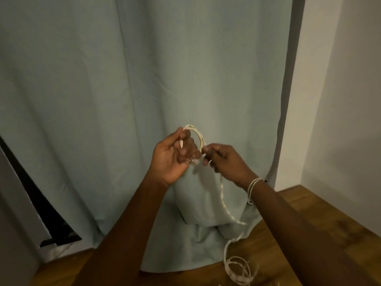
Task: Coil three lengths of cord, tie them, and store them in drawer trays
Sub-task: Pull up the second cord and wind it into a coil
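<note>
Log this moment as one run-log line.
stage: coiling cord | left hand: holds cord loops | right hand: pinches cord | loose cord: trails to wooden floor | drawer trays: not in view

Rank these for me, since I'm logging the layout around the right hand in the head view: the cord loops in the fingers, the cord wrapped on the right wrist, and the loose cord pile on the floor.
From the right hand, nearest first:
1. Cord loops, pinched at its fingertips, shared with the left hand.
2. Wrist wrap, just behind the hand.
3. Floor pile, far below, by the curtain hem.
</note>
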The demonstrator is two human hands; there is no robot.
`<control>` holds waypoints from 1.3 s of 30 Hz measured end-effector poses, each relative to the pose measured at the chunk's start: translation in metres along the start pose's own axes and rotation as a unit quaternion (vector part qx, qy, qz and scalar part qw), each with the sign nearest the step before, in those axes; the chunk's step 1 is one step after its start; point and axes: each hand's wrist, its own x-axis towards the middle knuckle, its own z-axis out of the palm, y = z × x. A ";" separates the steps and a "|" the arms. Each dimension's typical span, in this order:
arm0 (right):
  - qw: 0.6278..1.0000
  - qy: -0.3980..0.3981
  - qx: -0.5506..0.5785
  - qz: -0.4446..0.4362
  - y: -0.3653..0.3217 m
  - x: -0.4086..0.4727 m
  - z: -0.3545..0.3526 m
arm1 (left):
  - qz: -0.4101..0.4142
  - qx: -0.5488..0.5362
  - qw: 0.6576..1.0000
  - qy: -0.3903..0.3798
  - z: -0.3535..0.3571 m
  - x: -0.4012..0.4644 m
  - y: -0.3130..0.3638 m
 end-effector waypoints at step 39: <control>0.968 -0.095 -0.230 -0.018 -0.060 -0.039 -0.100 | -0.046 0.591 0.805 0.026 0.027 0.010 -0.053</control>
